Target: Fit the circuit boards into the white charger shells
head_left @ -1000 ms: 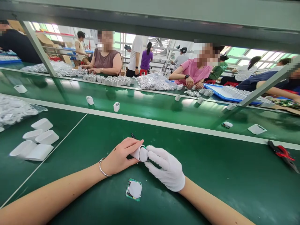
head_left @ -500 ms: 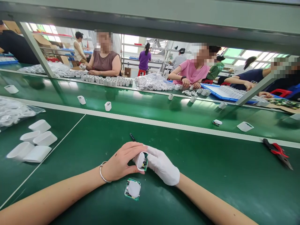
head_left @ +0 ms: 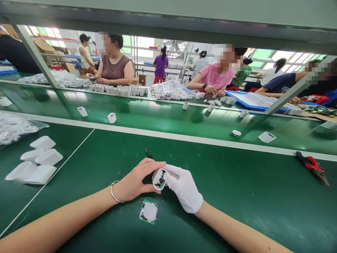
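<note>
My bare left hand (head_left: 135,181), a bracelet on its wrist, and my white-gloved right hand (head_left: 184,188) meet over the green mat. Together they grip a small white charger shell (head_left: 158,178); its open end faces me and shows a green circuit board inside. My left thumb and fingers curl round the shell's left side, and my gloved fingers close on its right side. Just below the hands a second green circuit board with a white round part (head_left: 149,212) lies flat on the mat.
Several empty white shells (head_left: 34,160) lie at the left beside a plastic bag of parts (head_left: 13,127). Red-handled pliers (head_left: 312,166) rest at the right. White shells (head_left: 112,117) ride the green conveyor beyond. Other people sit working at the far side.
The shell has been turned in my hands so that its open end with the board inside faces me. Shells on the conveyor have drifted left.
</note>
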Motion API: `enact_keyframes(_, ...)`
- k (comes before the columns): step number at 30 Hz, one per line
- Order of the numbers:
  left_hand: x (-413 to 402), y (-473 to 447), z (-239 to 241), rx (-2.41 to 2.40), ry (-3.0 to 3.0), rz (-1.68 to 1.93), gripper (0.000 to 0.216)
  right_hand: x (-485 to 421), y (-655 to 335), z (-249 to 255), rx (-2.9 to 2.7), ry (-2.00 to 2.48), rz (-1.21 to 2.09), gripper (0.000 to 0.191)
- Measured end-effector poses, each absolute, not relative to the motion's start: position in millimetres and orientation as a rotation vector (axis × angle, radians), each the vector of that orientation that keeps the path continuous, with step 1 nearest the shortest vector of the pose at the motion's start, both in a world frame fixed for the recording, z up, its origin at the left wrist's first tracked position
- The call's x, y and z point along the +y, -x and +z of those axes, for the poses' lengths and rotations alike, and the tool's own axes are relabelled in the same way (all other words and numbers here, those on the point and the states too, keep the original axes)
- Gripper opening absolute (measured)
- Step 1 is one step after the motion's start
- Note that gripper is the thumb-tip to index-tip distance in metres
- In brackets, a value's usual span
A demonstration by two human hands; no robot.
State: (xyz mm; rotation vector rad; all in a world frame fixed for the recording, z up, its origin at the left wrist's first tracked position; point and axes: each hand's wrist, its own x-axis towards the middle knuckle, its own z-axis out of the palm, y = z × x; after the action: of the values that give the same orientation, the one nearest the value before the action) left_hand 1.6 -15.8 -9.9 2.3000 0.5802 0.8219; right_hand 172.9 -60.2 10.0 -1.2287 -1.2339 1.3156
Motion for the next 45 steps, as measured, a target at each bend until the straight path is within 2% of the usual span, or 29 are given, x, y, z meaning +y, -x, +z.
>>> enact_keyframes(5, -15.7, -2.7, -11.8, 0.601, -2.351, 0.887, 0.061, -60.5, -172.6, 4.9, -1.062, 1.125, 1.53, 0.038)
enact_keyframes(11, -28.1, -8.0, -9.1, 0.91, -2.616, 1.175, 0.029, -69.8, -165.4, 6.5, -0.934, 1.094, 1.66, 0.042)
enact_keyframes(14, -36.6, -9.8, -4.3, 0.854, -2.491, 1.294, 0.043, -71.8, -162.7, 6.9, -0.824, 0.956, 1.745, 0.04)
enact_keyframes(17, -43.2, -10.9, -1.3, 0.817, -2.294, 1.297, 0.061, -71.5, -162.1, 5.7, -0.678, 0.833, 1.934, 0.028)
enact_keyframes(21, -48.2, -13.7, -2.4, 0.802, -2.245, 1.369, 0.068, -70.9, -161.3, 3.0, -0.608, 0.833, 2.028, 0.017)
enact_keyframes(33, -47.6, -16.7, 1.4, 0.768, -2.443, 1.505, 0.054, -70.4, -160.3, -0.4, -0.527, 0.777, 2.119, 0.014)
enact_keyframes(36, -45.4, -12.4, 1.1, 0.747, -2.339, 1.473, 0.048, -67.0, -163.8, 1.4, -0.559, 0.731, 2.164, 0.02)
enact_keyframes(38, -43.2, -8.3, 0.7, 0.733, -2.205, 1.407, 0.046, -64.9, -166.4, 3.6, -0.636, 0.726, 2.101, 0.029)
enact_keyframes(42, -39.3, -1.9, -1.7, 0.616, -1.996, 1.218, 0.048, -67.3, -169.8, 4.8, -0.847, 0.831, 1.726, 0.061)
enact_keyframes(45, -39.1, -1.2, -4.2, 0.575, -1.952, 1.178, 0.042, -72.7, -171.3, -0.4, -1.015, 0.939, 1.488, 0.059)
